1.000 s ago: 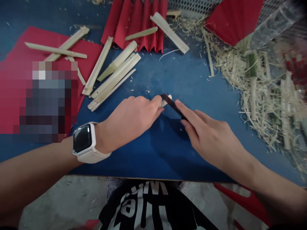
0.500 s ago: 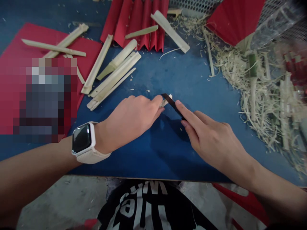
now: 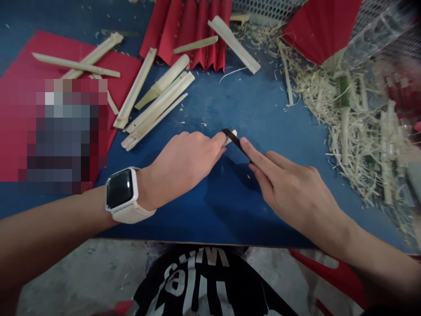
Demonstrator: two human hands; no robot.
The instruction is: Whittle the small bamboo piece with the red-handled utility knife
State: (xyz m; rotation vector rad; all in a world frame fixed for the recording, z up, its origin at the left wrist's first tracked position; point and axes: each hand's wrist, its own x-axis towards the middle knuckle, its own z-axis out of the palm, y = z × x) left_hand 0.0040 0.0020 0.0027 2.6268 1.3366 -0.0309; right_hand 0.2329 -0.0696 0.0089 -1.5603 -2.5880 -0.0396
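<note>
My left hand [image 3: 187, 164], with a smartwatch [image 3: 120, 188] on its wrist, is closed round a small pale bamboo strip [image 3: 233, 133]. Only the tip of that strip shows past my fingers. A dark, thin knife blade [image 3: 234, 138] lies across the strip's end. My right hand [image 3: 292, 188] grips the knife, its index finger stretched along the blade's back; the handle is hidden in the palm. Left of my hands several split bamboo pieces [image 3: 158, 109] lie side by side on the blue table [image 3: 269, 109].
Pleated red paper [image 3: 184, 30] lies at the back with a bamboo piece [image 3: 234, 44] over its edge. Red paper [image 3: 29, 66] covers the left side, under a blurred-out patch. A heap of shavings [image 3: 332, 127] and a red paper fan [image 3: 324, 30] are at right.
Both hands stay almost in place, blade still against the strip. My left wrist and watch have shifted slightly to the right; the view itself has moved a little.
</note>
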